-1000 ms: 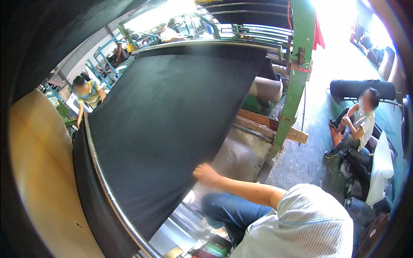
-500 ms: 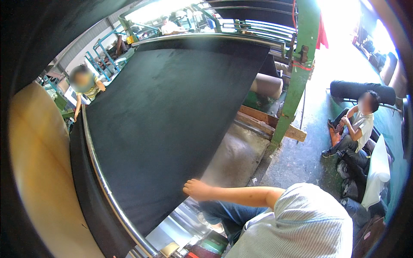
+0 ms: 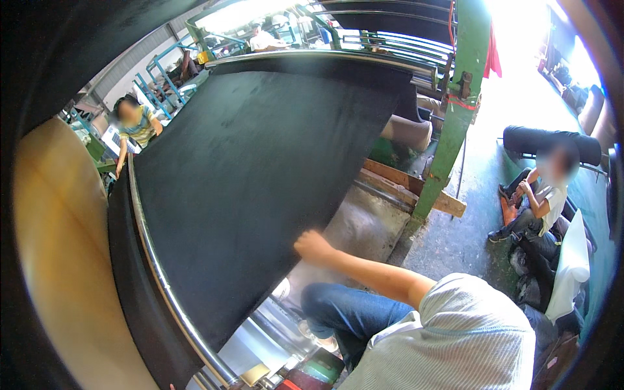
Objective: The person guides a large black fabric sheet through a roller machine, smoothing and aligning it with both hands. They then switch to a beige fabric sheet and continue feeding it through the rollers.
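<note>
A wide sheet of black fabric (image 3: 253,162) stretches on a slant from a far roller down to a shiny metal bar (image 3: 153,260) on the near left. At the fabric's right edge is my right hand (image 3: 314,247), its fingers curled closed on that edge. The arm reaches across from my striped sleeve. Of my left hand, at most a tiny skin-coloured sliver (image 3: 172,387) shows at the bottom rim; its fingers are hidden. Beyond the metal bar the fabric hangs down.
A co-worker in a striped shirt (image 3: 135,127) stands at the fabric's far left edge. A green post (image 3: 452,130) rises right of the frame. Another person (image 3: 549,195) sits at the right near a black fabric roll (image 3: 552,144). A large tan surface (image 3: 58,247) fills the left side.
My right hand has moved up and slightly right along the fabric's edge. My knee shows more beneath the arm. The whole view has shifted slightly.
</note>
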`<state>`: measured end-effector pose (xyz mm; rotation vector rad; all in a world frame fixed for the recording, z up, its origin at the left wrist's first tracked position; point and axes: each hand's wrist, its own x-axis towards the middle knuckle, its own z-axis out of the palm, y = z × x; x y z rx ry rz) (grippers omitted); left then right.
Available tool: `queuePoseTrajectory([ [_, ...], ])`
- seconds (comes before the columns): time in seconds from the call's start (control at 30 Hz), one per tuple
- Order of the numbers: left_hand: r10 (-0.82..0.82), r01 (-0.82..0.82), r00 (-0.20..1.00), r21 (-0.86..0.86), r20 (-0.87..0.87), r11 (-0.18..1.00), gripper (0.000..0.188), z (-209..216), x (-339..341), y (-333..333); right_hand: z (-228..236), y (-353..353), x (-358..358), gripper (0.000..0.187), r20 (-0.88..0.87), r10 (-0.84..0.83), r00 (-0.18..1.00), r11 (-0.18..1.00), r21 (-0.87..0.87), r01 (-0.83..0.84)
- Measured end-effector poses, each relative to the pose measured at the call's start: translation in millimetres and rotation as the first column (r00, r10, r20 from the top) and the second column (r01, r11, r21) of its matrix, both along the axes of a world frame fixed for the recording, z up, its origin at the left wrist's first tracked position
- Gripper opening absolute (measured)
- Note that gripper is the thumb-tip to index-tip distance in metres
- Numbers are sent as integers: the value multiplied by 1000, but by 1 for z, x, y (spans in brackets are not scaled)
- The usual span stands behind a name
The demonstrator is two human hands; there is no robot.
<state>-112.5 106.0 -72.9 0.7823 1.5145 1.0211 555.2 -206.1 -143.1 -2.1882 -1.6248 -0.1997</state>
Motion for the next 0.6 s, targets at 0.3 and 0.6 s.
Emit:
queuePoseTrajectory([
  [0.3,18,-18,1000,-19,3,1000,28,5,-9,-6,-3,1,-58,8,-74,154,985,986,72,-148],
  [0.6,30,-29,999,-37,16,999,29,2,-17,-8,10,14,-107,9,-157,262,952,965,75,-253],
])
